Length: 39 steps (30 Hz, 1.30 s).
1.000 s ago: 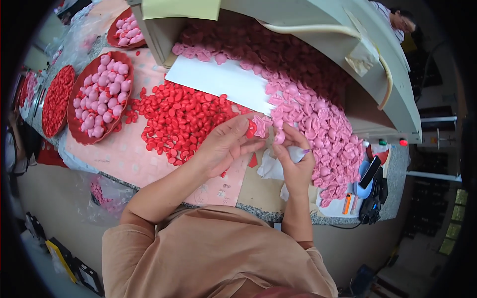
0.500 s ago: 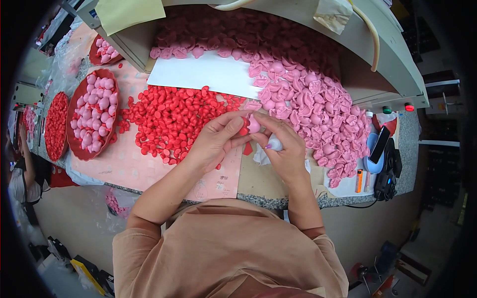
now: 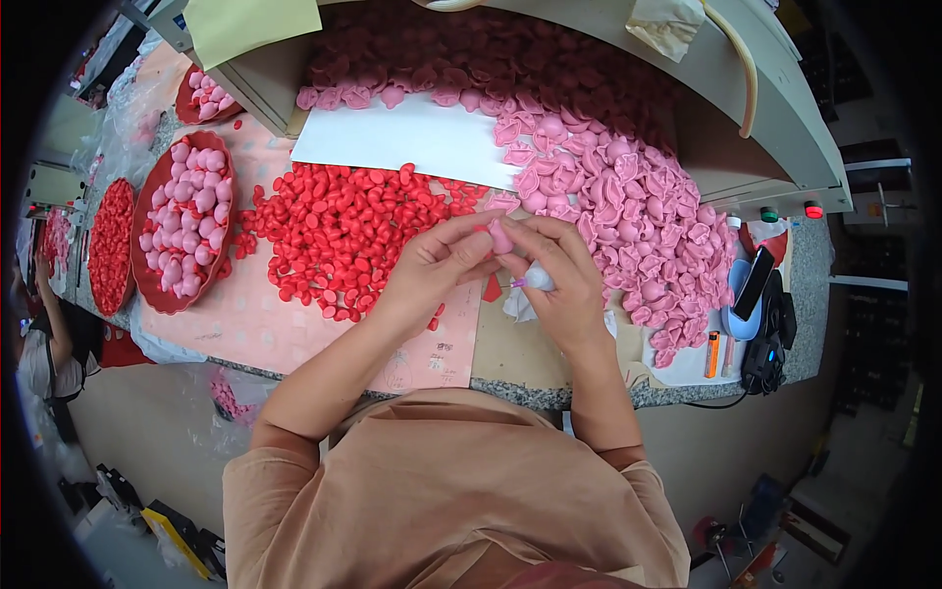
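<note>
So yeah, right of the red pile [image 3: 339,240], left hand [image 3: 432,267] and right hand [image 3: 566,285] both pinch one pink piece [image 3: 499,239], right also gripping a bottle [image 3: 539,278].

Left hand [image 3: 432,270] pinched, left forearm [image 3: 329,378] slanting toward one o'clock; right hand [image 3: 567,290] curled, right forearm [image 3: 602,393] toward eleven; fingertips [image 3: 472,251] close together.

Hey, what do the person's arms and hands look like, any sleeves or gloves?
The left hand and right hand are ungloved, with no watch or bracelet showing. The tan shirt has short, loose sleeves, leaving the forearms bare.
</note>
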Motion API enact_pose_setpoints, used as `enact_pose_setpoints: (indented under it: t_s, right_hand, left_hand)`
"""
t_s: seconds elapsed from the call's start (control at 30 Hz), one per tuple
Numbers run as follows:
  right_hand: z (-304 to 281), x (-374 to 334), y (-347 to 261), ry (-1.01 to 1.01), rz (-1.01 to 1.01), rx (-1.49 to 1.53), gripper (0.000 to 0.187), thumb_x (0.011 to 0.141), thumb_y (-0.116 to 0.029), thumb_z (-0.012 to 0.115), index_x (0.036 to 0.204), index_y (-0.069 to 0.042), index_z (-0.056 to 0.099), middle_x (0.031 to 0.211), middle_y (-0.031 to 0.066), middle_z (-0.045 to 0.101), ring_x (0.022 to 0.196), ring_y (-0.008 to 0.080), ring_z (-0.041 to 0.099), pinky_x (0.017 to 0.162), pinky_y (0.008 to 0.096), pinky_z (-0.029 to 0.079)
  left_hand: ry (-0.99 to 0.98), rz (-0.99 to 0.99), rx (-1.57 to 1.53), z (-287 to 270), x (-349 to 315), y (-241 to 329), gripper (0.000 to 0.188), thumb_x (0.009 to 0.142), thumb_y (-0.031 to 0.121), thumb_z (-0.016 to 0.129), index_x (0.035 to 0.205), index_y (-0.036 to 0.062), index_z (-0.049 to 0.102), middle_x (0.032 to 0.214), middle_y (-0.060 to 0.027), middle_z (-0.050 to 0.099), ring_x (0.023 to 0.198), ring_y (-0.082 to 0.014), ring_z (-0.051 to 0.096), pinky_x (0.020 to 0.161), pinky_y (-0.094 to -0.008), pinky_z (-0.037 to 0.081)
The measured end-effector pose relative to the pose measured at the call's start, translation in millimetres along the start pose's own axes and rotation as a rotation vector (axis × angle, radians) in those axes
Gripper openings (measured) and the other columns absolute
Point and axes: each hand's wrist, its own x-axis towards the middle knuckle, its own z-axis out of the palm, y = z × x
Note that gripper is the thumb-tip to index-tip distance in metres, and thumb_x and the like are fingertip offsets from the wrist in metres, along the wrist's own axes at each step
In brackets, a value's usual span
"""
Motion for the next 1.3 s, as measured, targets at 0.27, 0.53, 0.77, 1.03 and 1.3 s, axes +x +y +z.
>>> enact_pose_setpoints:
  t_s: [0.27,0.53,0.77,1.03,1.3]
  right_hand:
    - [2.0,-7.5,2.6,0.013,0.279,0.380,0.044,0.071,-0.001,0.073,0.112,-0.002,0.059,0.107,0.0064,0.054,0.074,0.0083,0.052,0.068,0.0215,0.043]
    - [-0.4,-10.0,4.1,-0.020,0.266,0.448,0.039,0.073,-0.003,0.071,0.110,0.001,0.058,0.108,0.0071,0.052,0.084,0.0118,0.056,0.073,0.0243,0.047]
    - [2.3,-6.7,3.4,0.015,0.069,0.235,0.036,0.072,-0.006,0.073,0.106,-0.001,0.060,0.106,0.0098,0.052,0.084,0.0156,0.057,0.070,0.0257,0.048]
    - [0.8,-0.5,-7.3,0.030,0.010,0.218,0.036,0.071,-0.009,0.074,0.104,-0.003,0.061,0.107,0.0090,0.052,0.094,0.0186,0.054,0.078,0.0299,0.046]
    - [38.9,5.4,-14.1,0.096,0.298,1.049,0.037,0.077,-0.017,0.072,0.109,-0.005,0.058,0.117,0.0075,0.050,0.107,0.0191,0.050,0.091,0.0320,0.042]
  left_hand:
    - [-0.090,0.251,0.252,3.3,-4.3,-2.4,0.030,0.088,0.008,0.058,0.117,0.0023,0.052,0.112,-0.0063,0.054,0.101,-0.0110,0.054,0.081,-0.0243,0.047]
    - [-0.161,0.366,0.288,2.4,-6.9,1.1,0.032,0.085,0.003,0.059,0.117,0.0021,0.054,0.115,-0.0065,0.048,0.102,-0.0144,0.053,0.083,-0.0261,0.048]
    - [-0.190,0.516,0.372,-3.8,-3.6,-1.9,0.027,0.083,-0.002,0.060,0.110,0.0021,0.058,0.115,-0.0087,0.049,0.107,-0.0164,0.050,0.089,-0.0282,0.044]
    - [-0.190,0.491,0.123,-6.5,-6.4,-15.7,0.025,0.086,0.002,0.058,0.111,0.0040,0.055,0.116,-0.0089,0.049,0.108,-0.0162,0.049,0.092,-0.0319,0.042]
    - [-0.193,0.392,-0.221,-5.9,-9.9,-15.0,0.028,0.089,0.019,0.057,0.117,0.0173,0.054,0.121,-0.0028,0.051,0.104,-0.0155,0.051,0.082,-0.0297,0.045]
